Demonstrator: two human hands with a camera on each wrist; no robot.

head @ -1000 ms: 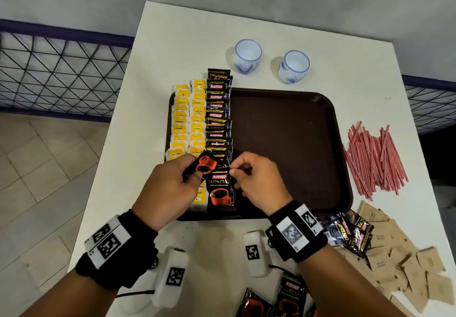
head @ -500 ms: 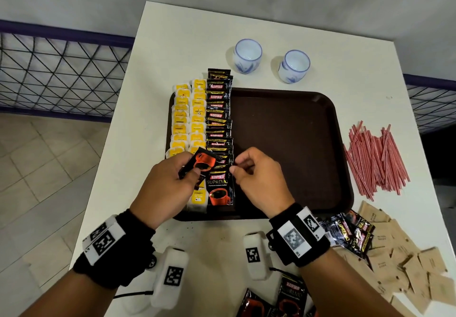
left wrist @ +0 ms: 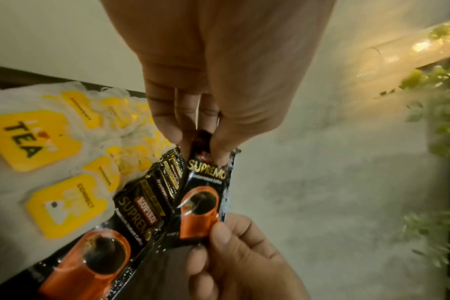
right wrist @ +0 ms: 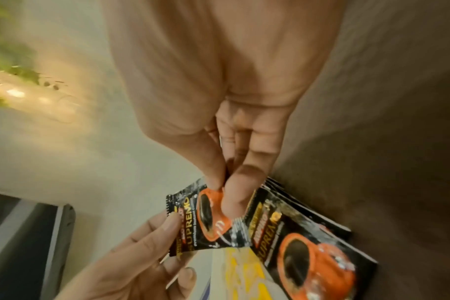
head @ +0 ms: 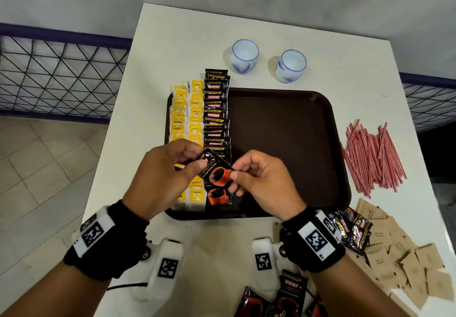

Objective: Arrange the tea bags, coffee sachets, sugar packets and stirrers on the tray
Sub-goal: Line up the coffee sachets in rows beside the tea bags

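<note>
- Above the near left part of the dark brown plastic tray (head: 283, 144), a black foil coffee sachet printed with an orange cup (head: 217, 171) hangs in the air between both hands, clear of the packets below it.
- Left hand (head: 167, 176): thumb and fingers pinch the sachet's top, lettered end. Right hand (head: 261, 181): thumb and forefinger pinch the lower end at the printed cup, the other fingers curled in.
- Its long axis is skewed, running from far-left down to near-right, whereas the overlapped row of black coffee sachets (head: 217, 114) on the tray runs straight away from the person, with each packet's length lying along that line.
- That row's nearest sachet lies directly under the held one, so the slot is straight below and slightly towards the person; both hands are about equally near it.
- I judge that the coming move turns on swinging the sachet's length into line with the row, then lowering it onto the near end.
- Just left of the row, two columns of white tea bags with yellow tags (head: 187, 109) fill the tray's left edge.
- Right of the tray on the white table (head: 172, 45): a heap of red-striped stirrers (head: 370, 159), brown paper sugar packets (head: 404, 260), and loose coffee sachets (head: 350, 230), none yet on the tray.
</note>
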